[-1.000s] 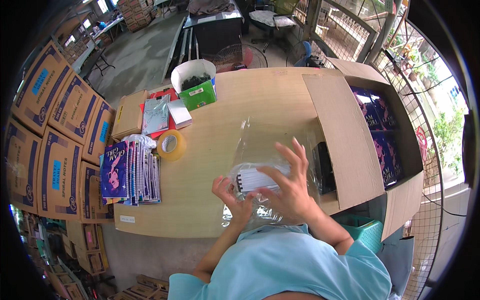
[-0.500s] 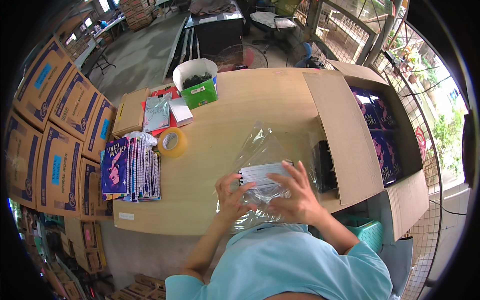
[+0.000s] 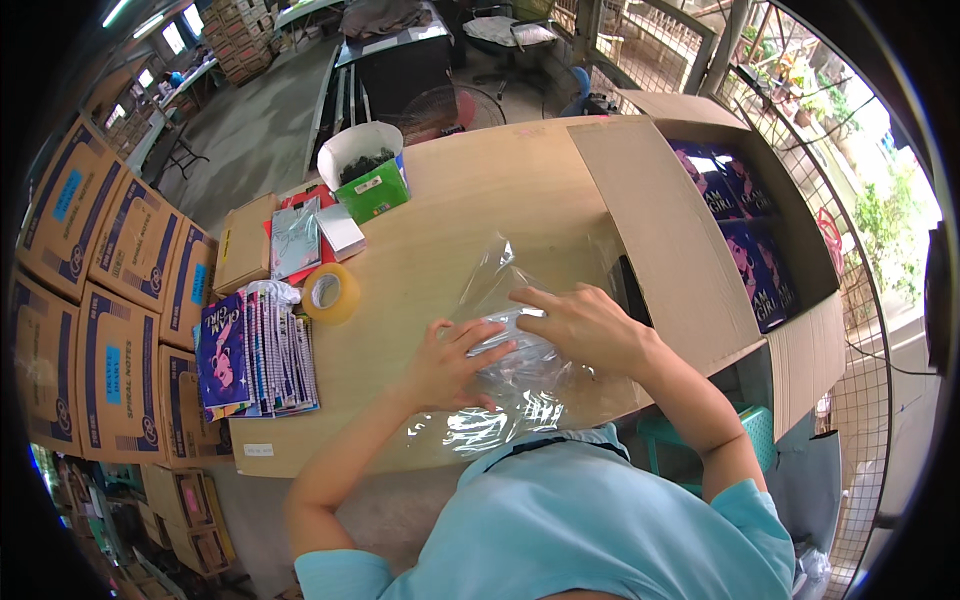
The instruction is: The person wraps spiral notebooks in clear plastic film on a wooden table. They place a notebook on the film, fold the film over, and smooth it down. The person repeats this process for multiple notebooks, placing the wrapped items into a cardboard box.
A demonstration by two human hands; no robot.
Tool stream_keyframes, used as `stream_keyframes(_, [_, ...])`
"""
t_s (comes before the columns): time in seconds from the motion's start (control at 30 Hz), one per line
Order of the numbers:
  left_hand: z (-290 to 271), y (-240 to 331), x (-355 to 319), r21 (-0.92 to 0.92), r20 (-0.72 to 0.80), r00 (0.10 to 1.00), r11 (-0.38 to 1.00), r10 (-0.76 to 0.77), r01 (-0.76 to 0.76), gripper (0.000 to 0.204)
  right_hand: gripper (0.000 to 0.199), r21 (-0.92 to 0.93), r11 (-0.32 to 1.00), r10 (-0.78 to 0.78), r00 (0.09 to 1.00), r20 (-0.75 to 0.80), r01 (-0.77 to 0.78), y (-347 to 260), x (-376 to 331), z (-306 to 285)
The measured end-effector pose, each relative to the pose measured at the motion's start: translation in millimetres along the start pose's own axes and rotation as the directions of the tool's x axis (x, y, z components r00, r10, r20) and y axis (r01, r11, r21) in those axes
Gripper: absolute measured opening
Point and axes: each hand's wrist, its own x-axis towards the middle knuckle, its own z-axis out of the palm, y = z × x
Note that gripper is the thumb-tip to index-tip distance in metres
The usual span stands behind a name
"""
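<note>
On the table in front of me lies a sheet or bag of clear plastic (image 3: pixel 490 425), shiny and crumpled, with a loose corner pointing away from me. A small pale bundle (image 3: pixel 510 335) shows through it, mostly covered by my hands. My left hand (image 3: pixel 445 365) rests on the plastic at the bundle's left side, its fingers stretched out and apart. From the right, my right hand (image 3: pixel 590 330) reaches over the bundle's far side with bent fingers closed on the plastic. Its fingertips are near my left fingers.
A row of spiral notebooks (image 3: pixel 275 355), a tape roll (image 3: pixel 345 293), small pads (image 3: pixel 340 235) and a green-and-white box (image 3: pixel 380 190) stand at the left. An open carton (image 3: pixel 660 230) of purple notebooks is at the right. Stacked cartons (image 3: pixel 120 350) border the table's left side.
My right hand has moved across the bundle's far side and its fingers have bent. My left hand now lies flatter on the plastic, and the bundle is more hidden. The whole view has shifted slightly.
</note>
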Motion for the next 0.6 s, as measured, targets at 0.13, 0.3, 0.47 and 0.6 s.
stream_keyframes(0.13, [-8, -9, 6, 0.085, 0.119, 0.991, 0.993, 0.065, -0.076, 0.087, 0.037, 0.047, 0.995, -0.081, 0.991, -0.109, 0.086, 11, 4, 8])
stream_keyframes(0.3, [-8, -11, 11, 0.074, 0.175, 0.977, 0.988, 0.122, -0.137, 0.09, 0.04, 0.033, 0.999, -0.038, 0.994, 0.107, 0.035, 6, 10, 11])
stream_keyframes(0.47, [-13, -13, 17, 0.088, 0.249, 0.96, 0.984, 0.13, -0.156, 0.09, 0.029, -0.085, 0.995, -0.032, 0.979, 0.203, 0.05, 6, 23, 14])
stream_keyframes(0.6, [-11, -14, 18, 0.076, 0.221, 0.966, 0.985, 0.136, -0.156, 0.088, 0.015, 0.006, 0.999, -0.034, 0.95, 0.311, 0.034, 9, 41, 6])
